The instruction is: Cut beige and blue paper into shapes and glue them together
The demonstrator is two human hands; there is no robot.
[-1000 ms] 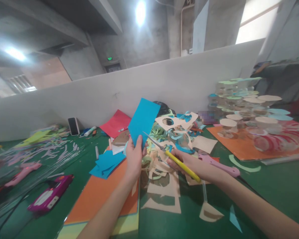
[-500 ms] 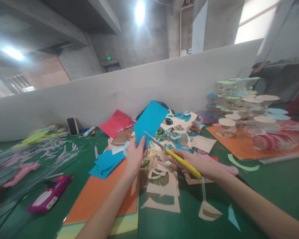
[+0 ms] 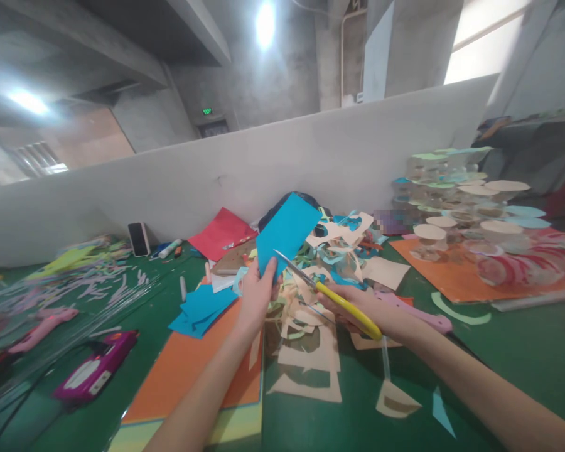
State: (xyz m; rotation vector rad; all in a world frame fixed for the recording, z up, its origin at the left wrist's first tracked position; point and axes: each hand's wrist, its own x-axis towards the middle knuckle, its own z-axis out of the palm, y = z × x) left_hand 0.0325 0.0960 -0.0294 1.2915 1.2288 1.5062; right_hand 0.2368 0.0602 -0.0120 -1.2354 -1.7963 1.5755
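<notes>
Well, the left hand holds a blue paper sheet tight in its fingers above paper scraps. The right hand grips yellow scissors, shut around them; one slip could cut those fingers.

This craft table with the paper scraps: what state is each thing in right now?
Left hand: pinching a blue card, held up and tilted.
Right hand: gripping yellow-handled scissors, blades beside the card's edge.
Phone: propped against the white wall.
Exit sign: lit.
Magenta corded device: lying on the green mat.
</notes>
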